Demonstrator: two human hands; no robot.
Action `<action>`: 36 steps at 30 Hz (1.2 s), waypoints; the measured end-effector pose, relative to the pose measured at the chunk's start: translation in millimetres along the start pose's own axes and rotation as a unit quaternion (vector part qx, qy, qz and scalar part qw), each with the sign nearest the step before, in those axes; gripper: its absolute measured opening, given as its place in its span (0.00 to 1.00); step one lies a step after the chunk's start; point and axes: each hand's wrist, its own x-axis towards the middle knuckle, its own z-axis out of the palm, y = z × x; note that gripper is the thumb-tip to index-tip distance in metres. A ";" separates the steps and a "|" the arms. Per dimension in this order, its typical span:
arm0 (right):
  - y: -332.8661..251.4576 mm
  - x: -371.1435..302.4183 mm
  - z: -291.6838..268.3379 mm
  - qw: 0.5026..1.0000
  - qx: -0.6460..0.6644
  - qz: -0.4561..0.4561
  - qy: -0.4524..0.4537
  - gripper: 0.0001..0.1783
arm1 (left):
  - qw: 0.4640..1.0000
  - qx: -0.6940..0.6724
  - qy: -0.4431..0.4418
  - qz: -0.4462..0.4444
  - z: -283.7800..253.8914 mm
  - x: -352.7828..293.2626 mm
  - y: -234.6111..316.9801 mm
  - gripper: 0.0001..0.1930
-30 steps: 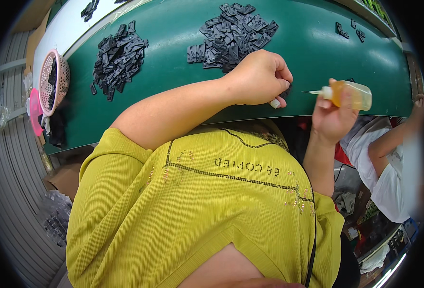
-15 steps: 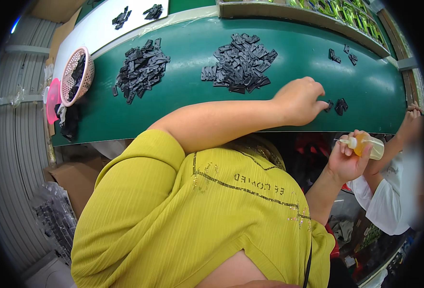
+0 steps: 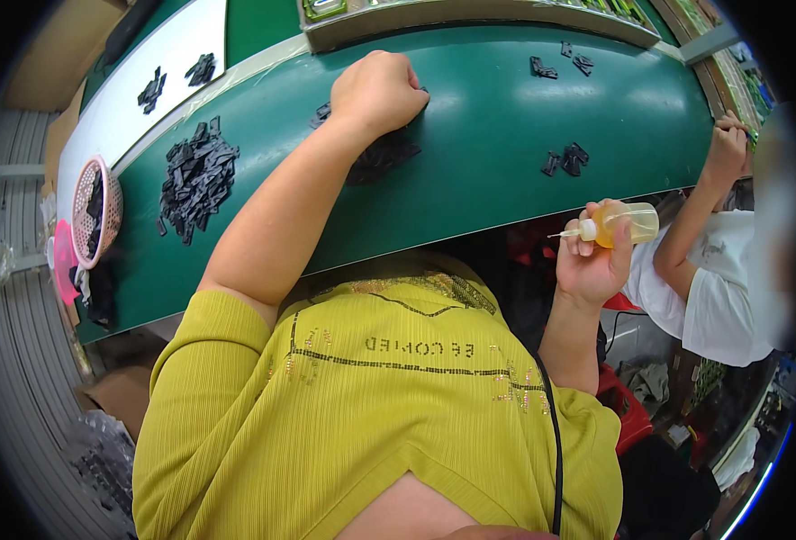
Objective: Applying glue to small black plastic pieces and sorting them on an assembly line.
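Observation:
My left hand (image 3: 380,94) is over the middle pile of small flat black pieces (image 3: 384,160), fingers curled down and closed. Its back and my forearm cover much of that pile, so what the fingertips hold is hidden. In my right hand (image 3: 592,265), just off the table's near edge, is a clear squeeze bottle (image 3: 630,223) with a thin needle tip and amber liquid inside. The bottle lies on its side, its tip pointing left. Beyond it on the green table (image 3: 479,193) sits a small group of black pieces (image 3: 571,160).
Another black heap (image 3: 198,175) lies to the left, near a pink basket (image 3: 97,211). Two small clusters rest on a white board (image 3: 114,117). A few pieces (image 3: 544,67) lie at the far right. A tray (image 3: 470,13) borders the back. At right, a co-worker's arm (image 3: 709,180) reaches in.
My left hand has gone from the small group at the right to the middle pile, leftward and farther away. My right hand still holds the bottle. The whole view has shifted.

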 end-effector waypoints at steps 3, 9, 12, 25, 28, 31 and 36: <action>-0.7 -3.0 -3.1 1.000 0.006 0.009 0.016 0.13 | 1.000 0.001 -0.028 -0.006 -2.0 7.4 2.1 0.12; 1.9 -4.9 -0.7 0.999 0.007 0.024 0.021 0.13 | 0.998 -0.009 -0.064 0.007 -2.3 13.4 9.9 0.13; 0.1 -4.1 -1.7 0.999 0.002 0.028 0.020 0.14 | 0.993 -0.104 -0.034 0.048 3.5 5.5 8.7 0.12; 23.0 9.2 22.7 0.996 0.054 0.077 0.004 0.15 | 0.804 -0.529 -0.267 -0.043 27.0 -56.4 16.0 0.09; 26.3 9.3 25.7 0.995 0.059 0.078 -0.026 0.15 | 0.801 -0.550 -0.235 0.001 33.6 -63.2 10.5 0.10; 25.8 8.4 21.4 0.995 0.060 0.070 -0.025 0.16 | 0.820 -0.515 -0.247 0.014 29.5 -65.0 12.2 0.14; 13.6 13.0 6.3 0.998 0.058 0.039 0.005 0.16 | 0.905 -0.383 -0.114 0.147 45.4 -64.3 4.9 0.10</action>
